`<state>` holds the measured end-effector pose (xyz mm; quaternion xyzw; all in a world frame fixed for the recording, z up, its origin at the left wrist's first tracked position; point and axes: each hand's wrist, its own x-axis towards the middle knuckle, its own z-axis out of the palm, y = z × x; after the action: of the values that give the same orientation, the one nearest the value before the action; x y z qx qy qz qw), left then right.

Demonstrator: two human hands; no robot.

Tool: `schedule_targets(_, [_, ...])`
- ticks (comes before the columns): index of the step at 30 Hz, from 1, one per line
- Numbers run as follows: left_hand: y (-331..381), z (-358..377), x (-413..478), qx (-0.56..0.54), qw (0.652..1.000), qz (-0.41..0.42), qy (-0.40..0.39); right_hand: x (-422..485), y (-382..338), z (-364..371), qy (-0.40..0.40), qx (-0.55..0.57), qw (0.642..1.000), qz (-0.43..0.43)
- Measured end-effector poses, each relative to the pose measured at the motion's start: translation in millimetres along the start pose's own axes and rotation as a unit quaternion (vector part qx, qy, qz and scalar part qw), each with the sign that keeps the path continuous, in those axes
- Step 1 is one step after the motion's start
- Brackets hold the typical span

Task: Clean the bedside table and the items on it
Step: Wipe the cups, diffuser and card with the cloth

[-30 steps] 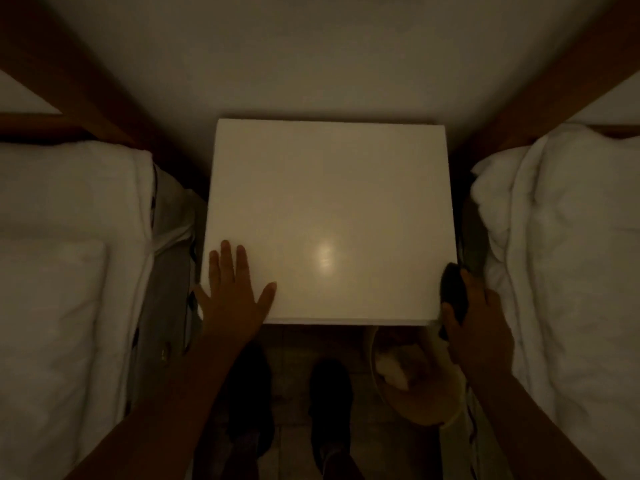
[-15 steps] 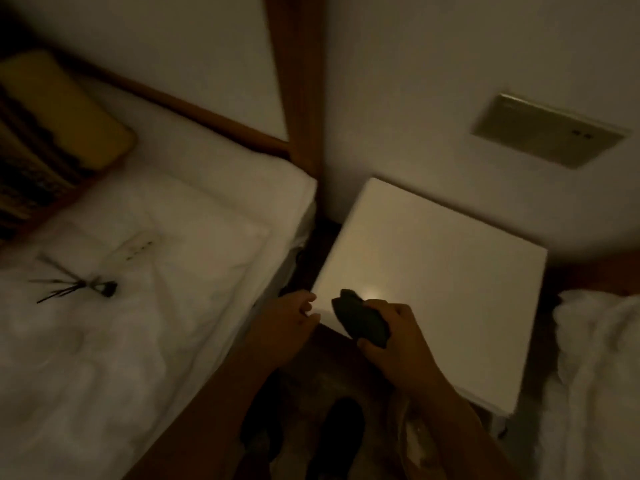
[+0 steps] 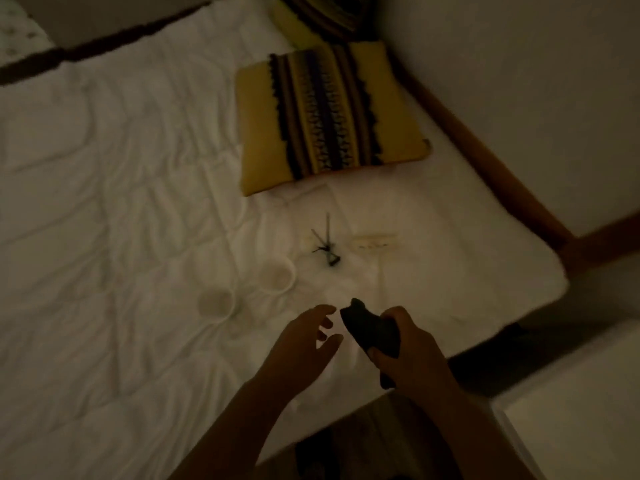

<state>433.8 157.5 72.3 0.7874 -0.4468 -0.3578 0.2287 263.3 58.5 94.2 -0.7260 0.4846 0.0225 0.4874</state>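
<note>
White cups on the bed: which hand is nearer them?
Left. The left hand is open just right of the cups; the right hand, gripping a dark cloth, is farther right.

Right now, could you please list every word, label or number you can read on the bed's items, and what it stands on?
None can be read.
Flat white object: a row of small dark marks, too blurred to read.
Striped cushion: woven pattern only, no letters.
Two white cups: no markings visible.
</note>
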Motion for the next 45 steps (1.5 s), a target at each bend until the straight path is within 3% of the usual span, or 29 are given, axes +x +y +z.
schedule_targets(10, [-129, -78, -21, -0.006, 0.974, -0.119, 0.194, 68, -78, 88, -0.139, -0.080, 0.987, -0.018])
schedule_targets(19, [-199, -64, 4, 0.059, 0.966, -0.179, 0.175, 100, -83, 139, -0.143, -0.092, 0.985, -0.032])
schedule_targets(27, [-225, -58, 52, -0.027, 0.957, -0.171, 0.234, 124, -60, 157, -0.156, -0.044, 0.986, -0.048])
schedule_targets(35, [-182, -71, 24, -0.185, 0.934, -0.204, 0.228, 115, -77, 139, -0.188, 0.071, 0.977, -0.070])
schedule_targets(41, [-124, -79, -6, -0.366, 0.879, -0.185, 0.243, 89, -116, 122, -0.083, 0.134, 0.976, -0.150])
schedule_targets(45, [-105, -85, -12, -0.394, 0.876, -0.129, 0.248, 81, -133, 113, -0.028, 0.133, 0.965, -0.224])
